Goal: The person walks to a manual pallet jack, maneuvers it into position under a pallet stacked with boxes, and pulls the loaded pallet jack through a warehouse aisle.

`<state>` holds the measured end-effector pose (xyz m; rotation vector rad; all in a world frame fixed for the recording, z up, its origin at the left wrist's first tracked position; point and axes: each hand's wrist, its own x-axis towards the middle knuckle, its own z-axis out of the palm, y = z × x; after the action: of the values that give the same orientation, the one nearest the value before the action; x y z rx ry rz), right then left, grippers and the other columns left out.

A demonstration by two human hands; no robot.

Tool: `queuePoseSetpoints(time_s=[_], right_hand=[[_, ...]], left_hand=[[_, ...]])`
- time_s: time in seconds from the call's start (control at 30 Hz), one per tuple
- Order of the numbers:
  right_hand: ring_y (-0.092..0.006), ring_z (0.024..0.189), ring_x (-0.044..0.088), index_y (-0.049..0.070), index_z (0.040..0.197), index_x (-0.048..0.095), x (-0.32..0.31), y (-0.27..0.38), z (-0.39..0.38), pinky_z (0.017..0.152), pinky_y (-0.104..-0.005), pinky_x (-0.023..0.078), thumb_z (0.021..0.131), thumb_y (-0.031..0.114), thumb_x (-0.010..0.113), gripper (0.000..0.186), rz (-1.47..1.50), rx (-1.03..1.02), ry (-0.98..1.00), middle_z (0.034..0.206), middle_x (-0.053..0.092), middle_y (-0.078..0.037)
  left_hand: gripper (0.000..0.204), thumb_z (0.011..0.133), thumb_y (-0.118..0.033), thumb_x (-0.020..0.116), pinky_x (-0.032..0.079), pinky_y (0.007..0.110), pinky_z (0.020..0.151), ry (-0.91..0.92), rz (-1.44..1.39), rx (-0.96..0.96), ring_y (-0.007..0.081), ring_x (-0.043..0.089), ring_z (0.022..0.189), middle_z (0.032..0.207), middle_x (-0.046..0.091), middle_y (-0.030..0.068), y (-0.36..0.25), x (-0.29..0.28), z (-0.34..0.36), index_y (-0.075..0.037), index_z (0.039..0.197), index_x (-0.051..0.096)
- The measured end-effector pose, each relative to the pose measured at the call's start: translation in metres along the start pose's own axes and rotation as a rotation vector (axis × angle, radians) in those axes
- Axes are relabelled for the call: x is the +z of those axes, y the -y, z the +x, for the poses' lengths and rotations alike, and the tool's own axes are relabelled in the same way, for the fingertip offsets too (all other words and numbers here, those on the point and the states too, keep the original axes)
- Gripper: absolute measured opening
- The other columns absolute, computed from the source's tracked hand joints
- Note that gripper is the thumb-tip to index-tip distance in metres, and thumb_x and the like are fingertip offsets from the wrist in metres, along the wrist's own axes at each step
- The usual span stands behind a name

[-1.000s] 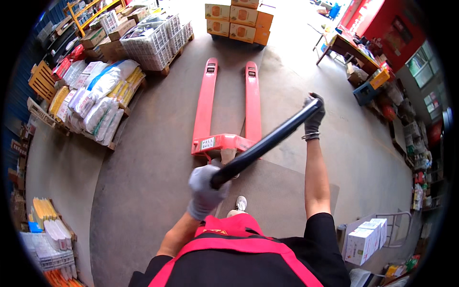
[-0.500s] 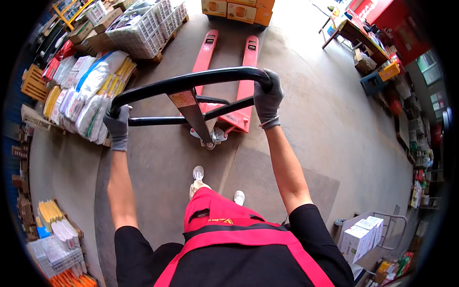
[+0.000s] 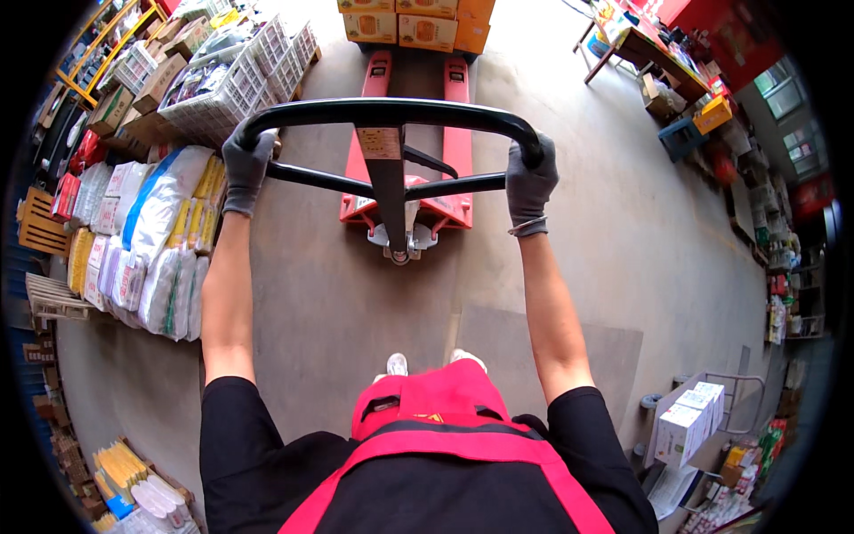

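Note:
In front of me stands a red pallet jack (image 3: 457, 147) with two long forks pointing away. Its black loop handle (image 3: 391, 112) reaches back toward me on a dark steel shaft. My left hand (image 3: 245, 169), in a grey glove, is wrapped round the handle's left end. My right hand (image 3: 532, 182), gloved the same way, grips the right end. Both arms are stretched out forward. The fork tips are at the foot of a stack of orange and white cartons (image 3: 427, 32); whether they are under it is hard to see.
On the left, bagged goods (image 3: 169, 227) and white plastic crates (image 3: 222, 98) are stacked on pallets. A wooden table (image 3: 654, 55) stands far right. A flat cart with white boxes (image 3: 689, 423) is near right. Bundled packs (image 3: 133, 472) lie near left.
The handle has swung round to face me squarely, both hands moving with it. The fork tips are now closer to the carton stack. My feet have stepped.

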<state>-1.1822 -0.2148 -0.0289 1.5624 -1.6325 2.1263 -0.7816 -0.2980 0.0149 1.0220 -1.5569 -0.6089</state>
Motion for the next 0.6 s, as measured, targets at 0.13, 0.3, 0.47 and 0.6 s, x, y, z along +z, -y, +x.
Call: queuePoseSetpoints(time_s=[0.13, 0.3, 0.47, 0.6], right_hand=[[-0.0188, 0.076, 0.065, 0.01, 0.102, 0.059, 0.048, -0.043, 0.053, 0.072, -0.0293, 0.05, 0.075, -0.003, 0.06, 0.03, -0.014, -0.001, -0.008, 0.084, 0.065, -0.009], [-0.0204, 0.074, 0.065, 0.011, 0.101, 0.059, 0.112, -0.093, 0.118, 0.069, -0.0308, 0.051, 0.075, 0.001, 0.064, 0.029, -0.008, -0.018, 0.002, 0.082, 0.064, -0.01], [-0.024, 0.077, 0.065, 0.009, 0.1, 0.061, 0.173, -0.143, 0.173, 0.071, -0.0316, 0.051, 0.073, -0.002, 0.066, 0.03, 0.052, -0.062, -0.006, 0.084, 0.064, -0.013], [-0.0248, 0.076, 0.065, 0.01, 0.099, 0.062, 0.224, -0.189, 0.224, 0.07, -0.0314, 0.05, 0.074, 0.0, 0.065, 0.027, 0.088, -0.08, 0.012, 0.084, 0.064, -0.012]], left_hand=[[0.024, 0.081, -0.002, 0.062, 0.047, 0.02, 0.054, -0.021, 0.002, -0.006, 0.0053, 0.057, 0.059, 0.075, 0.065, 0.001, 0.02, 0.029, 0.066, 0.001, 0.104, 0.064], [0.023, 0.08, -0.003, 0.062, 0.048, 0.022, 0.055, -0.049, 0.137, -0.015, 0.0066, 0.06, 0.06, 0.077, 0.066, 0.0024, 0.058, 0.046, 0.142, 0.001, 0.103, 0.065], [0.025, 0.078, -0.001, 0.06, 0.048, 0.022, 0.054, -0.07, 0.172, 0.053, 0.0078, 0.061, 0.061, 0.076, 0.066, 0.0019, 0.093, 0.064, 0.207, 0.002, 0.103, 0.064], [0.021, 0.078, -0.002, 0.062, 0.046, 0.022, 0.054, -0.133, 0.113, -0.006, 0.005, 0.057, 0.058, 0.071, 0.062, -0.001, 0.128, 0.082, 0.256, 0.0, 0.099, 0.065]])
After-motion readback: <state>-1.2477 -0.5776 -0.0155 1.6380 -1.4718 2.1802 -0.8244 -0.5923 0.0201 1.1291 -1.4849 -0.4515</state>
